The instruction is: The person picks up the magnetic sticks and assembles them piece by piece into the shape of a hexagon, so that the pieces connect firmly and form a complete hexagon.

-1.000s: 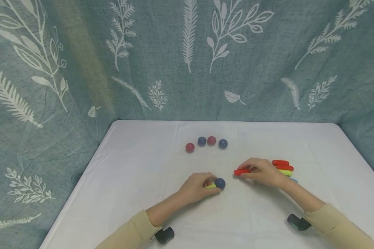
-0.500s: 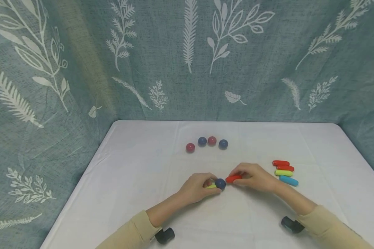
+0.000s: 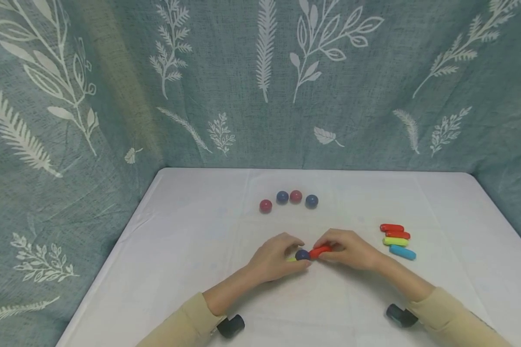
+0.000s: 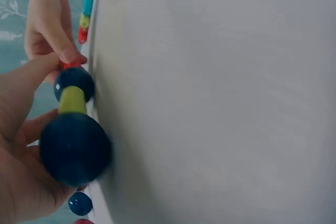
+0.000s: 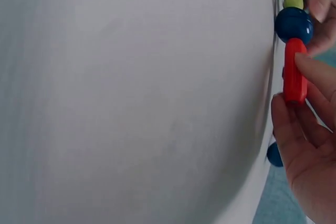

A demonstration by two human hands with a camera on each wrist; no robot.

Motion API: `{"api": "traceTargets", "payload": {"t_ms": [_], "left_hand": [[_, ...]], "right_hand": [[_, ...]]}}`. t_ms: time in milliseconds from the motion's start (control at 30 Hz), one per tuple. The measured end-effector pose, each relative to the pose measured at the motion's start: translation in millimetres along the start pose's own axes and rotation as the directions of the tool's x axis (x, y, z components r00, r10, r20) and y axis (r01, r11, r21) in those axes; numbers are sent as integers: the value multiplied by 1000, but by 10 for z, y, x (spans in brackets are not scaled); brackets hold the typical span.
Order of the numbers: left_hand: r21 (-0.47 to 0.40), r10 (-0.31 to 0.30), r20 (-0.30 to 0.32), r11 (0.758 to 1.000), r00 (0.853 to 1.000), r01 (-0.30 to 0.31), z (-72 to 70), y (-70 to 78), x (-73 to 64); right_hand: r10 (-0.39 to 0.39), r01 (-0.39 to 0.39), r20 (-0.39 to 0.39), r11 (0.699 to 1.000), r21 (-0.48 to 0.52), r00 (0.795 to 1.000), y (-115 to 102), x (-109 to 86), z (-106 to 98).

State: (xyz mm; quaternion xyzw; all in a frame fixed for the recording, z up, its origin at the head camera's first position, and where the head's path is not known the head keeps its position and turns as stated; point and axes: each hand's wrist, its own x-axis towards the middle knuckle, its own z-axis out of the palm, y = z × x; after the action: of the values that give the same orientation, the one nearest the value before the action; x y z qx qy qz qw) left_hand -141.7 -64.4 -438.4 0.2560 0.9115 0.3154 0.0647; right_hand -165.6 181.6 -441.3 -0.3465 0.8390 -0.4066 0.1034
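Observation:
My left hand (image 3: 270,260) curves round a chain made of a yellow-green rod (image 4: 72,99) between two blue balls. One ball (image 4: 76,148) lies by the palm, mostly hidden from the head view; the other ball (image 3: 302,255) shows between thumb and index finger, the index lifted off a little. From the right, my right hand (image 3: 351,248) pinches a red rod (image 5: 295,80) between thumb and fingers. The red rod's end meets the outer blue ball, in line with the yellow-green rod.
Behind the hands, a red ball (image 3: 266,206), a blue ball (image 3: 282,197), another red ball (image 3: 295,196) and another blue ball (image 3: 311,201) lie on the white table (image 3: 191,217). To the right lie two red rods (image 3: 392,227), a yellow-green rod (image 3: 395,241) and a blue rod (image 3: 402,252).
The right hand has carried the red rod leftward up to the blue ball. The left hand's index finger has lifted slightly from that ball, which has shifted a little left.

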Motion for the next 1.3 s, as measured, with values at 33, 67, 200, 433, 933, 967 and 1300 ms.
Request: {"api": "traceTargets", "payload": {"t_ms": [33, 67, 200, 433, 933, 967, 1300], "left_hand": [[10, 3, -7, 1000, 1000, -3, 4, 13, 12], [14, 14, -16, 1000, 1000, -14, 7, 25, 25], [22, 59, -45, 998, 997, -58, 35, 51, 68], [27, 56, -65, 998, 996, -55, 82, 55, 87], [33, 19, -60, 999, 998, -17, 87, 68, 71], [33, 18, -58, 999, 998, -16, 85, 68, 69], [44, 15, -56, 999, 998, -13, 93, 54, 61]], "right_hand": [[-9, 9, -1, 1000, 4, 1000, 3, 3, 8], [-11, 11, -2, 1000, 7, 1000, 7, 8, 16], [-11, 11, 7, 1000, 20, 1000, 2, 30, 34], [31, -32, 30, 999, 41, 999, -12, 51, 39], [188, -194, -225, 981, -5, 956, 79, 309, -93], [195, -204, -251, 979, -10, 948, 93, 335, -104], [246, -266, -394, 964, 3, 886, 211, 599, -204]]}}
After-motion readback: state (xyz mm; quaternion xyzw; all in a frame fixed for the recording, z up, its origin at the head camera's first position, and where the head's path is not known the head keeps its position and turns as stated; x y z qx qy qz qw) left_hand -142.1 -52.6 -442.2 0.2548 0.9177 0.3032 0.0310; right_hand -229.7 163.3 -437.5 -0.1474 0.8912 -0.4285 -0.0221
